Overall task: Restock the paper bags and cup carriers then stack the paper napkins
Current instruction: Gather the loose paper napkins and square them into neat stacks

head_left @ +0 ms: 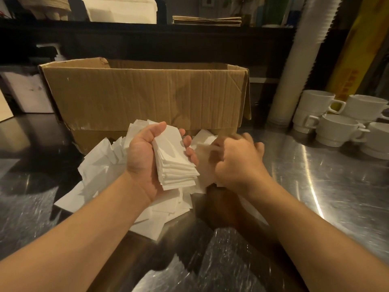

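**Loose stack at risk of fanning out while the next napkin is being fetched**

The left hand (147, 157) is cradling a stack of napkins (175, 165), thumb curling over its far end and fingertips hooking its right edge. The near ends of the sheets are already splaying and stepping out of line. The right hand (237, 163) is blurring with motion just beside that stack, fingers curling, over loose napkins (101, 171) that are lying scattered on the steel tabletop (315, 186) in front of the cardboard box (147, 95). Whether it is pinching a sheet I cannot tell.

The likeliest trouble is the held stack sliding apart: the grip is bearing only on one end and one edge, so a hasty push from the right hand could be shearing the sheets sideways or spilling them back into the pile. The thin napkins are also looking prone to lifting two at a time or creasing. The white cups (328, 123) are standing off to the right, near enough that a wide sweep of that arm could be knocking them.
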`<action>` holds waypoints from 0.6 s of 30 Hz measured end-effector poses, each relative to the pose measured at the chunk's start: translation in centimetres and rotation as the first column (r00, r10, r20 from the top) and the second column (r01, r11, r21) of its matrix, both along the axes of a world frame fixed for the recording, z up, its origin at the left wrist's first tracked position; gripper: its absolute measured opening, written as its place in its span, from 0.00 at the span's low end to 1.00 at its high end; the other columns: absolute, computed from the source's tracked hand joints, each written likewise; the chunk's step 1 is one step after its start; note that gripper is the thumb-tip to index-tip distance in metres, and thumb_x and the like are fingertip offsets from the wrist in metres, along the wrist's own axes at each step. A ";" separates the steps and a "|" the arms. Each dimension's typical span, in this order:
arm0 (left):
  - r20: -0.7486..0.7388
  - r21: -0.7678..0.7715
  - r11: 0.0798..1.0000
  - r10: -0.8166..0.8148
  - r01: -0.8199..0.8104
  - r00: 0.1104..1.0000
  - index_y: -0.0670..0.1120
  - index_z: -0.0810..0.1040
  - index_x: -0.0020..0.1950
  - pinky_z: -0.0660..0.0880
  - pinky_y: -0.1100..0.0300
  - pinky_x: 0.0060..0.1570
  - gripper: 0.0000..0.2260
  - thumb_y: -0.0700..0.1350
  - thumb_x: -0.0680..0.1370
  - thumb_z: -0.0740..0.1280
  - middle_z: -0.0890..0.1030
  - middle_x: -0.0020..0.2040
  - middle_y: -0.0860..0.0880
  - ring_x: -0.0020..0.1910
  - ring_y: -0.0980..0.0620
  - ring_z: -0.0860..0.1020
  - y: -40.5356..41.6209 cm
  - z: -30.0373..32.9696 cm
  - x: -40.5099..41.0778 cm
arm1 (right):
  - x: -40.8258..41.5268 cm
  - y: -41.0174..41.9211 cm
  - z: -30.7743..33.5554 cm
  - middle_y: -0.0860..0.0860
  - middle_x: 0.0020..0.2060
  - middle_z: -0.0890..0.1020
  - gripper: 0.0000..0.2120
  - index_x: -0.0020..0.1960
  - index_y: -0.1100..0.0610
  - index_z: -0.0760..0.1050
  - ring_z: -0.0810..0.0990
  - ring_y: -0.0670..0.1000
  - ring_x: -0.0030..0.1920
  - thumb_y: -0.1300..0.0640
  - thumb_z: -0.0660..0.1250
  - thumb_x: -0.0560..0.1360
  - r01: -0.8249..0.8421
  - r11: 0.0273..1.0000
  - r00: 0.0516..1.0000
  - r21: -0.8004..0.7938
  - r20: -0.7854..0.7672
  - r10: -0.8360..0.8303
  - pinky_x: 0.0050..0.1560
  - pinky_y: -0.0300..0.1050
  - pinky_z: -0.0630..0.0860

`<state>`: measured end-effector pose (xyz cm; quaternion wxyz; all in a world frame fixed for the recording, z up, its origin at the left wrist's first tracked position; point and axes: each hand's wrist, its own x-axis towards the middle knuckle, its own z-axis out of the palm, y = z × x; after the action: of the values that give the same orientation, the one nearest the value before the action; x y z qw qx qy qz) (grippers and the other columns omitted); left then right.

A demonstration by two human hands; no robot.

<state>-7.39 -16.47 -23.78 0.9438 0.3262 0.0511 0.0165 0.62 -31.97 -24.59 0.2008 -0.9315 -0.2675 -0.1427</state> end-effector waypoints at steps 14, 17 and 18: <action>-0.013 0.178 0.982 -0.058 0.060 0.998 0.43 0.76 0.64 0.79 0.47 0.51 0.21 0.51 0.74 0.67 0.79 0.51 0.41 0.45 0.43 0.80 0.1 -0.3 0.0 | 0.9 -3.4 2.9 0.55 0.42 0.80 0.16 0.51 0.65 0.74 0.82 0.54 0.45 0.57 0.64 0.68 -0.188 0.561 0.450 0.807 -0.437 0.779 0.49 0.45 0.83; -0.080 0.339 0.931 -0.110 0.131 0.991 0.41 0.79 0.69 0.78 0.43 0.58 0.26 0.53 0.75 0.67 0.81 0.59 0.39 0.53 0.39 0.81 0.0 -0.5 -0.1 | 0.6 -2.6 2.3 0.58 0.45 0.83 0.12 0.47 0.67 0.77 0.82 0.58 0.50 0.58 0.65 0.70 -0.228 0.558 0.501 0.798 -0.395 0.770 0.58 0.52 0.81; -0.084 0.394 0.907 -0.128 0.151 0.988 0.43 0.82 0.67 0.77 0.42 0.60 0.24 0.54 0.75 0.67 0.82 0.59 0.39 0.53 0.39 0.82 -0.1 -0.5 -0.2 | 0.4 -2.4 2.0 0.56 0.45 0.84 0.10 0.46 0.63 0.78 0.83 0.56 0.49 0.57 0.66 0.71 -0.235 0.570 0.528 0.788 -0.389 0.755 0.54 0.50 0.82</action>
<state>-7.63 -16.59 -24.28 0.8543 0.5151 0.0498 -0.0500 1.06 -34.32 -22.57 0.6285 -0.6489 -0.3770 0.2046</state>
